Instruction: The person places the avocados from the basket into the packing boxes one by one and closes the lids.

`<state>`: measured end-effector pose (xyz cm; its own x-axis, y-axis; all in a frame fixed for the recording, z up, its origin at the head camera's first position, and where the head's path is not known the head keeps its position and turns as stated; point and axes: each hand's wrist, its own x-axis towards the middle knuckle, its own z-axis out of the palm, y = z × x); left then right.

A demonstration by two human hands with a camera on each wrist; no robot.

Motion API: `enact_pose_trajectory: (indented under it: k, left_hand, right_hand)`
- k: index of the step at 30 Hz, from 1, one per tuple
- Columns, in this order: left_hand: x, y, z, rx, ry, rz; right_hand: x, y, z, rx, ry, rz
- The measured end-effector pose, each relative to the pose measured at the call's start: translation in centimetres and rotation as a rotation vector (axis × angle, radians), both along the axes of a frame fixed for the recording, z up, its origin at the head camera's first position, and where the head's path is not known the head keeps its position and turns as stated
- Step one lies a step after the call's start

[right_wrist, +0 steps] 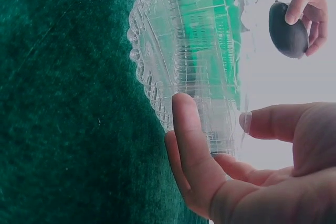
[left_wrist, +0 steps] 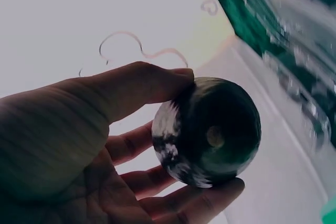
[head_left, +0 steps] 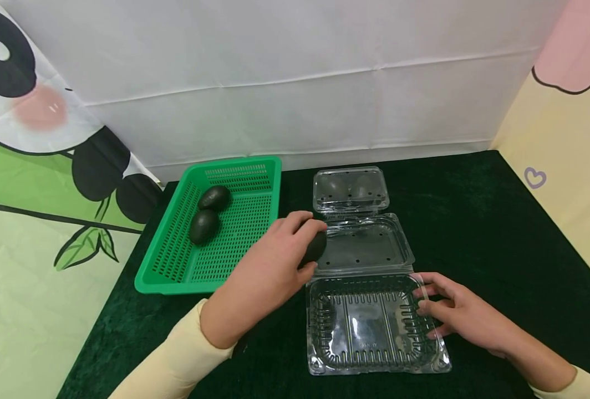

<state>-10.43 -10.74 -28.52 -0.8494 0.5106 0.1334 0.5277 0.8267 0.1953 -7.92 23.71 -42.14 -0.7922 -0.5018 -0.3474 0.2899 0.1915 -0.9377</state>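
Note:
My left hand [head_left: 270,263] grips a dark avocado [head_left: 317,247] between thumb and fingers, above the left side of an open clear plastic clamshell [head_left: 367,321]. In the left wrist view the avocado [left_wrist: 215,132] faces the camera with its round stem scar. At the clamshell's right side, my right hand [head_left: 462,310] holds the rim, the thumb on one side of the wall and fingers on the other, as the right wrist view shows. The clamshell's lid [head_left: 365,249] lies folded back behind its base. No fruit shows in the base.
On the left stands a green plastic basket [head_left: 247,235] with two dark avocados [head_left: 204,226] along its left side. Behind the lid, a closed clear clamshell [head_left: 351,189] has rounded shapes inside. Dark green cloth [head_left: 464,233] covers the table, and a white sheet [head_left: 295,111] hangs behind.

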Motion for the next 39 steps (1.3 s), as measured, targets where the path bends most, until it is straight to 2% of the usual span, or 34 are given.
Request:
enact_pose_trajectory:
  k: [4,9,17,24,30,36,39]
  left_hand:
    - [0.3,1.7,-1.2,-0.025,-0.025,-0.052]
    - [0.6,3.3,-3.1,-0.101,-0.048,-0.118]
    - [1.1,4.6,-6.1,-0.164,-0.098,-0.201]
    - [1.2,4.7,-7.1,-0.198,-0.136,-0.257]
    - [1.3,4.4,-8.0,-0.203,-0.119,-0.324]
    - [1.3,4.2,-8.7,-0.206,-0.119,-0.343]
    - [1.3,4.1,-9.1,-0.197,-0.082,-0.361]
  right_hand:
    - [0.0,0.0,0.1,0.007,-0.008,-0.007]
    - [0.1,0.0,0.2,0.006,-0.017,-0.014]
    - [0.1,0.1,0.0,-0.007,-0.018,-0.016]
    - [0.0,0.1,0.0,-0.023,-0.009,-0.009]
    - [-0.1,-0.1,0.1,-0.001,-0.009,-0.032]
    - [-0.2,-0.2,0.0,0.004,-0.003,-0.038]
    - [-0.2,-0.2,0.0,0.000,-0.001,-0.035]
